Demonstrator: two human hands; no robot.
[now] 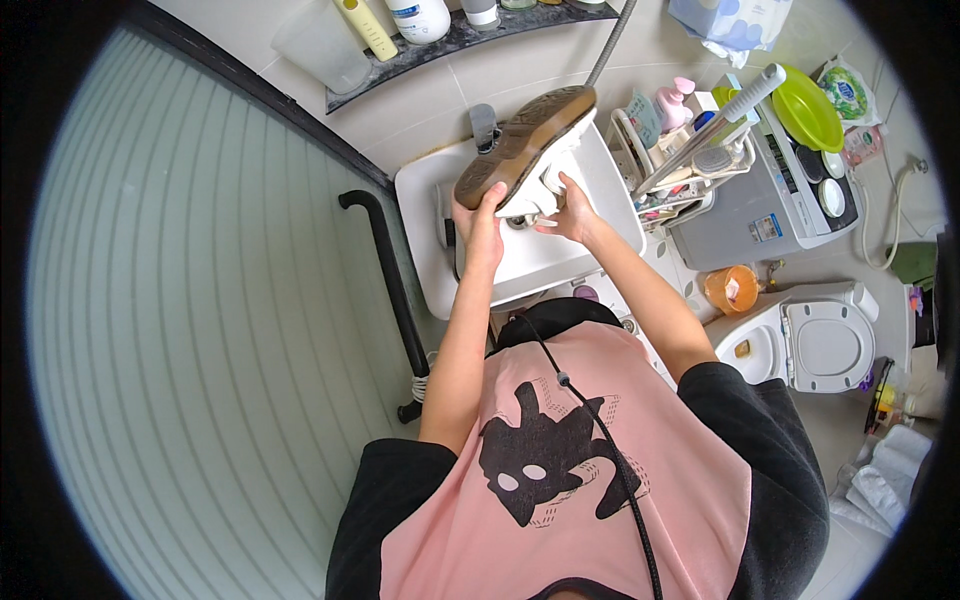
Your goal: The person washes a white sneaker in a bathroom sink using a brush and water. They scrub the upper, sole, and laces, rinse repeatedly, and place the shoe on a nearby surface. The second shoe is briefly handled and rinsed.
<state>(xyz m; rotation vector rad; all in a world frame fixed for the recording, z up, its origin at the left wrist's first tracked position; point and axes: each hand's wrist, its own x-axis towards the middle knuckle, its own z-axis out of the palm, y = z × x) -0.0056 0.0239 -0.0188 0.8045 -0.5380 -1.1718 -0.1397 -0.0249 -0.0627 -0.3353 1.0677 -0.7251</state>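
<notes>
A white shoe with a brown sole (522, 143) is held up over the white sink (612, 262), tilted so that its sole faces up and away from me. My left hand (481, 226) grips the shoe's left end, with the thumb against the edge of the sole. On the other side, my right hand (572, 214) holds the white upper near its laces, the fingers partly hidden by the shoe. The drain shows just below the shoe. Behind its left end stands the faucet (487, 140), partly covered.
A dark shelf (440, 62) with bottles runs along the wall behind. A white rack (690, 190) of toiletries stands right of the sink, beside a grey washing machine (750, 215). Farther right are an orange bin (731, 289) and a toilet (828, 345). A black handle (392, 290) lines the glass door.
</notes>
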